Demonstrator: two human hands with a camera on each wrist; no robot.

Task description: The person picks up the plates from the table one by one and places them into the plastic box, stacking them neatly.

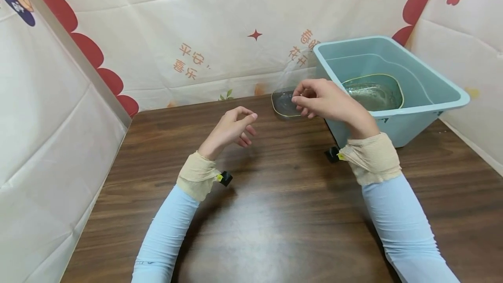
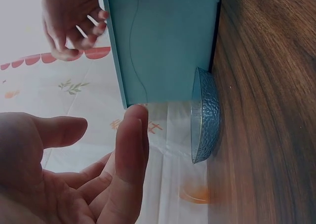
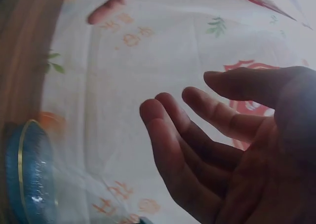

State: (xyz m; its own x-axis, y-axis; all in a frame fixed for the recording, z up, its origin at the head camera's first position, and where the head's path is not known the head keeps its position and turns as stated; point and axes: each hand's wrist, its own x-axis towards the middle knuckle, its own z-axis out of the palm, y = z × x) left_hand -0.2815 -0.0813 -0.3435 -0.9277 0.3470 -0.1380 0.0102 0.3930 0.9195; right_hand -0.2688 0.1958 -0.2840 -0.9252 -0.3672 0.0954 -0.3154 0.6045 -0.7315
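My left hand (image 1: 229, 130) hovers over the middle of the table, fingers loosely bent and holding nothing. In the left wrist view, a wide gap separates its thumb from its fingers. Higher and to the right, my right hand (image 1: 326, 99) is in the air before the tub's left side, also holding nothing. Just behind its fingertips, a clear textured glass dish (image 1: 283, 103) with a gold rim rests on the table; the hand covers part of it. A similar gold-rimmed dish (image 1: 375, 95) lies inside the light blue tub (image 1: 408, 117).
The tub stands at the table's back right. The dark wood table (image 1: 255, 213) meets a printed white cloth (image 1: 220, 21) at the back, and white cloth also hangs at both sides. Small black cameras are strapped to both wrists.
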